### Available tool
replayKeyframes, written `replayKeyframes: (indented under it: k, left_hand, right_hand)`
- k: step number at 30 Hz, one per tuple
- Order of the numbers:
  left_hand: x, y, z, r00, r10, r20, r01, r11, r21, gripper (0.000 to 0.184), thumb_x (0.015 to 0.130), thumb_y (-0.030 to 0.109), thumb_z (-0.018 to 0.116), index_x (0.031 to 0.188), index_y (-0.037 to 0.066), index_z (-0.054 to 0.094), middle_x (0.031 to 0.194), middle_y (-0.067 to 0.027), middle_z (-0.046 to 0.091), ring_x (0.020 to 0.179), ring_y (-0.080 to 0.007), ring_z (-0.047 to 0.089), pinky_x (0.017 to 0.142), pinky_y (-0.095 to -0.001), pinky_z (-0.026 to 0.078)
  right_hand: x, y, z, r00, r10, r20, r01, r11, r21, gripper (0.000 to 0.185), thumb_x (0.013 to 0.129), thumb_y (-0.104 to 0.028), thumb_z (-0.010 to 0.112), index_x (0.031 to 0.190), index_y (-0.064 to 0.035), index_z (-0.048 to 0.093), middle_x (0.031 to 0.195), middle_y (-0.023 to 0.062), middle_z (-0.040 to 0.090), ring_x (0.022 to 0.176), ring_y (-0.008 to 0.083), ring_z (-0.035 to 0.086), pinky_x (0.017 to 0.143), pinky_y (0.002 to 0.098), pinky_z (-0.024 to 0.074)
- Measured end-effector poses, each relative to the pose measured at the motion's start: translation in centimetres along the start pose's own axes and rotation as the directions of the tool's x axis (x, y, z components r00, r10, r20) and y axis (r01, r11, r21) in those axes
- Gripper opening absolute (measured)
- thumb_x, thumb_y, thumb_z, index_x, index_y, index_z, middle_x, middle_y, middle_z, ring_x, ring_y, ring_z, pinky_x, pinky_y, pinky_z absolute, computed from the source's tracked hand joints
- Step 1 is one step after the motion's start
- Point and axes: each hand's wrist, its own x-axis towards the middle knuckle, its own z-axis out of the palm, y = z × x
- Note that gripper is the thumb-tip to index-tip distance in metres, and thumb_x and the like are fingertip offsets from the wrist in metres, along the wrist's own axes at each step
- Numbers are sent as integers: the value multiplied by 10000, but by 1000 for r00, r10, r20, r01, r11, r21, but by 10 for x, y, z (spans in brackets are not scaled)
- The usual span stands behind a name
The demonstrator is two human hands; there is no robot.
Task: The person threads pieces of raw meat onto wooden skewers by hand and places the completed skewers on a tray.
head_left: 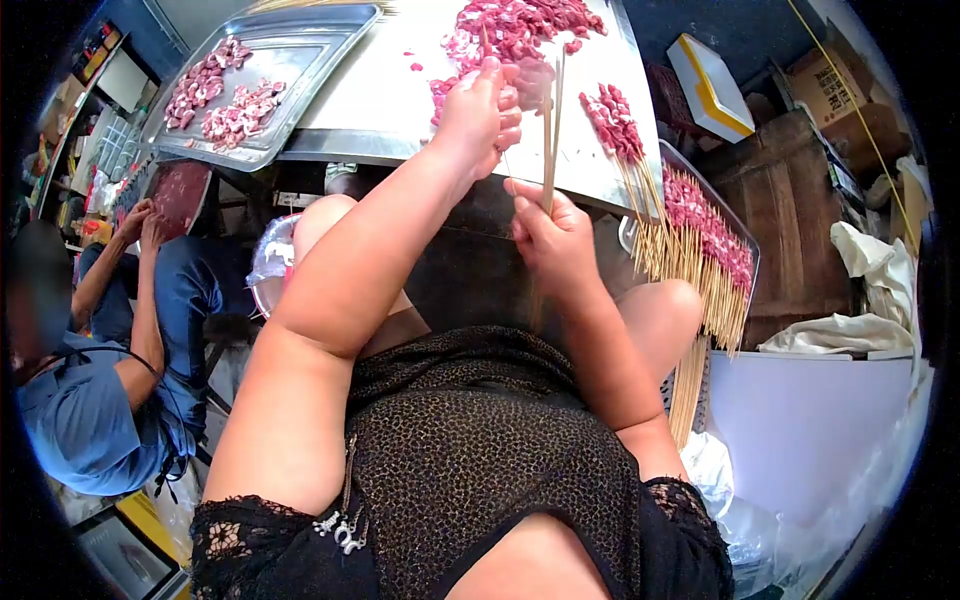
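Observation:
My left hand (pixel 478 118) is over the near edge of the white board, beside a heap of cut red meat (pixel 520 35). Its fingers are curled closed, and what they hold is hidden. In my right hand (pixel 556 238) is a bundle of bamboo skewers (pixel 552 130), gripped upright below the board's edge. One thin skewer slants from the right fingertips up to the left hand. Some blur lies between the left fingers and the bundle. Finished meat skewers (pixel 613 122) lie at the board's right side, their sticks pointing toward me.
A metal tray (pixel 300 100) with two piles of paler meat stands at the left. At the right, another tray (pixel 752 245) holds many loaded skewers. A co-worker (pixel 90 400) sits at the left, hands over a dark red slab. A white-and-yellow box (pixel 710 85) stands back right.

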Motion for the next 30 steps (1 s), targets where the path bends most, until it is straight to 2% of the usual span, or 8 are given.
replayKeyframes:
  k: [5,9,10,13,14,17,21,30]
  left_hand:
    - [8,32,-8,987,105,125,-123,982,144,431,924,365,479,1146,-3,457,1050,-153,577,868,-199,586,789,-304,487]
    - [35,43,-42,960,279,33,-259,829,495,334,881,222,587,1131,4,539,1012,-94,615,877,-160,592,758,-281,489]
    - [37,45,-45,957,290,32,-249,757,605,283,873,184,597,1096,11,571,981,-72,630,869,-143,591,736,-270,488]
    - [35,48,-46,911,406,68,-306,558,771,181,836,172,634,957,38,654,826,-34,653,737,-102,587,674,-249,475]
    - [32,49,-46,889,438,133,-309,360,880,164,822,183,646,924,58,672,768,-33,653,675,-91,584,651,-247,475]
    - [35,41,-52,928,341,151,-217,164,962,169,802,222,648,896,87,684,750,-64,658,686,-143,618,667,-293,483]
    - [38,30,-44,885,400,238,-245,-35,969,215,792,283,618,859,90,684,793,-113,660,756,-273,634,695,-373,488]
    - [72,6,-41,827,499,258,-160,-231,960,213,829,256,558,941,120,677,989,-126,620,951,-301,585,794,-412,468]
  right_hand:
    - [-6,-52,-42,917,-357,-180,288,902,-323,267,882,-82,518,1132,-53,608,613,-41,528,500,24,426,445,174,324]
    - [11,-65,-96,732,-672,-113,138,309,-941,260,857,-91,521,1093,-93,629,672,80,580,562,163,547,527,284,432]
    - [17,-61,-105,659,-750,56,105,18,-994,245,863,-106,523,1083,-75,624,724,114,606,603,215,582,563,313,456]
    - [7,-64,-114,553,-785,279,118,-258,-959,225,879,-137,523,1064,-48,612,819,158,625,702,287,608,625,350,474]
    - [-1,-66,-111,557,-783,278,122,-254,-959,225,879,-137,523,1064,-48,612,819,158,625,702,287,608,625,350,474]
    - [-35,-71,-97,766,-609,-203,182,509,-841,240,910,-132,495,1091,-18,603,729,72,602,588,145,549,565,274,443]
    - [-54,-40,-116,759,-582,-292,208,642,-738,273,926,-152,483,1126,-7,598,660,27,545,571,71,499,539,221,406]
    - [-71,-32,-95,819,-517,-251,149,613,-776,224,908,-128,524,1059,-3,634,577,-3,489,545,51,476,510,219,387]
